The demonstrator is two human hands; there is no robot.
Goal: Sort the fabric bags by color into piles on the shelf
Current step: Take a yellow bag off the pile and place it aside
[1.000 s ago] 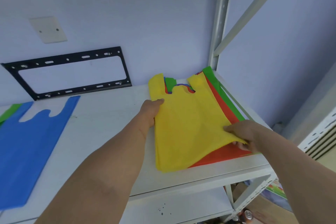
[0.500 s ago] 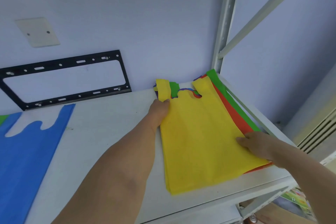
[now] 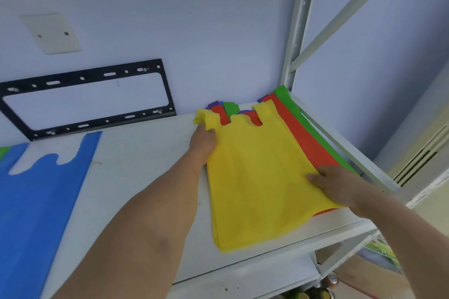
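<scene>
A yellow fabric bag [image 3: 257,177] lies on top of a mixed stack at the right end of the white shelf [image 3: 136,177]. Under it show the edges of a red-orange bag [image 3: 303,138], a green bag [image 3: 286,99] and purple handles [image 3: 213,105]. My left hand [image 3: 202,145] grips the yellow bag at its bunched left handle. My right hand [image 3: 332,184] holds the yellow bag's right edge, fingers on top. A blue bag [image 3: 36,201] lies flat at the shelf's left end, with a green sliver [image 3: 3,152] beside it.
A black metal bracket [image 3: 85,77] leans against the back wall. The shelf's grey upright post [image 3: 298,31] and diagonal brace stand at the back right corner. A lower shelf [image 3: 243,279] with cans shows beneath. A blank wall plate [image 3: 52,33] is upper left.
My left hand slid up the yellow bag's left edge to its handle and bunched it. The right edge that my right hand had lifted now lies flat.
</scene>
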